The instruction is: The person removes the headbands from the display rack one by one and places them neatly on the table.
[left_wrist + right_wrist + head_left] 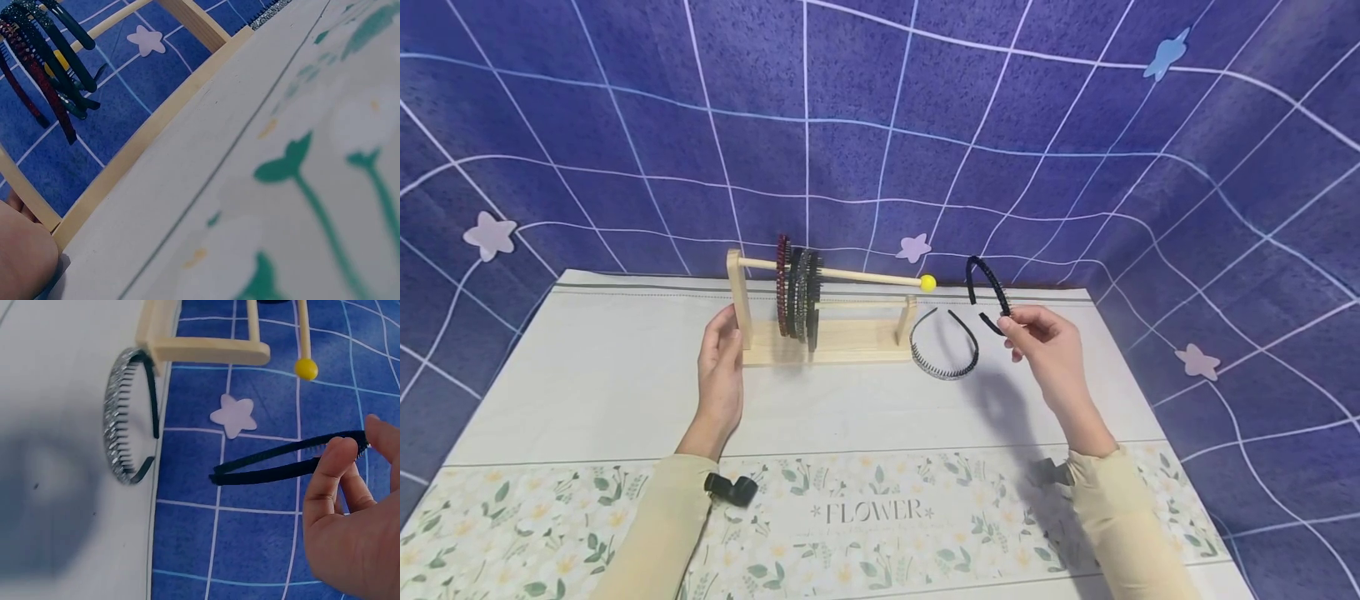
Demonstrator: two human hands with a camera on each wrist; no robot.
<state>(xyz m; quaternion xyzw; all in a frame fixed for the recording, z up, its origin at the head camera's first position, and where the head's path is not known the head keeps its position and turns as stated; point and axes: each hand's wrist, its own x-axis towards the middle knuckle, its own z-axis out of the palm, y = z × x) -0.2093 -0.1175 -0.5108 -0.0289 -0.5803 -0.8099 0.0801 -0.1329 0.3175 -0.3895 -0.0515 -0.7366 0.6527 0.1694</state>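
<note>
Before the wooden stand [857,340], the tablecloth [842,417] reads "FLOWER".

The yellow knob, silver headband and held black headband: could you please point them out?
Yellow knob [928,283], head view: the ball's middle.
Silver headband [113,415], right wrist view: glittery outer band.
Held black headband [269,474], right wrist view: the lower side.

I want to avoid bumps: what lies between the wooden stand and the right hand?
In the head view, a silver headband lies between the wooden stand and right hand, plus the black headband this hand holds.
</note>
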